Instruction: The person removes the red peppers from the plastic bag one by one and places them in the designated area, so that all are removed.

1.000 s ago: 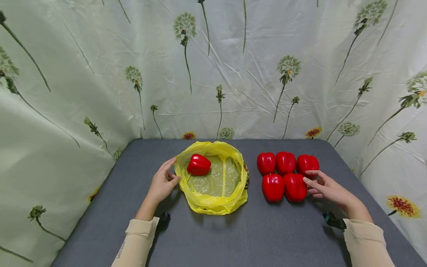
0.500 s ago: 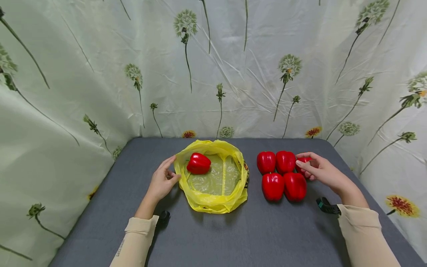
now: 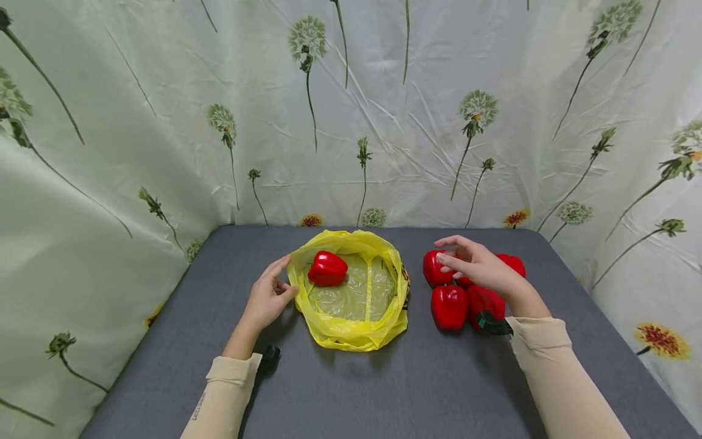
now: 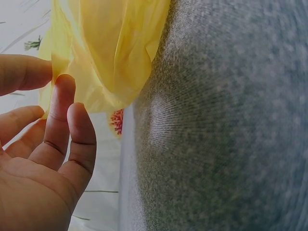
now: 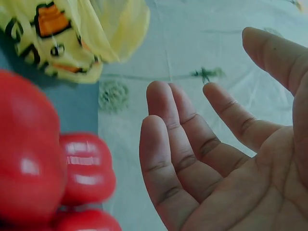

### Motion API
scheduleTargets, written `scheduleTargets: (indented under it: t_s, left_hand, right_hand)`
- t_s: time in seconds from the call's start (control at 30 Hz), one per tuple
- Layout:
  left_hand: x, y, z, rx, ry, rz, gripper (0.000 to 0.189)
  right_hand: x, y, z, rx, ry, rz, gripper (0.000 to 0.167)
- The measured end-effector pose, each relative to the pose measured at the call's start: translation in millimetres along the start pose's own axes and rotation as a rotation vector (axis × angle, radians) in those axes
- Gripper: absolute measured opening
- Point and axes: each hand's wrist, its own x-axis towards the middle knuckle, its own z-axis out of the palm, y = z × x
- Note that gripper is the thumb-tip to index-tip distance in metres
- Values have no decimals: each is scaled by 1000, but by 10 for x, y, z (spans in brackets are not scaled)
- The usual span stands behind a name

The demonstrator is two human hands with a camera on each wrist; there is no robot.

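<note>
A yellow plastic bag (image 3: 351, 335) stands with its mouth wide and its rim rolled down. One red bell pepper (image 3: 328, 269) lies inside, towards the left. At the bag's left rim, my left hand (image 3: 270, 299) holds the edge with thumb and fingers; the left wrist view has the thumb tip meeting the thin plastic. My right hand (image 3: 477, 265) hovers over a group of several red bell peppers (image 3: 450, 308) right of the bag. Its fingers are spread and hold nothing, as the right wrist view confirms. The hand and wrist partly cover some peppers in the head view.
Everything rests on a dark grey table (image 3: 362, 396). A pale curtain (image 3: 406, 122) with dandelion prints hangs behind it and along the sides. A dark strip (image 3: 269, 360) sits by my left wrist, and a black band (image 3: 493, 323) by my right.
My right hand has gone from the right side of the pepper group, over the back right pepper, to above the back left ones. The left hand, bag and peppers stay put.
</note>
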Motion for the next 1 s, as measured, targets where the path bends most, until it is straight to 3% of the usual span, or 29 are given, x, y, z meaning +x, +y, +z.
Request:
scheduleTargets:
  t_s: [0.47,1.0]
  left_hand:
    - [-2,4,-1,1,1,-12,76]
    - [3,-6,1,-4,1,0,76]
  right_hand:
    - [493,-177,512,25,-134,-86,52]
    - [939,-553,897,-41,-239,-97,52]
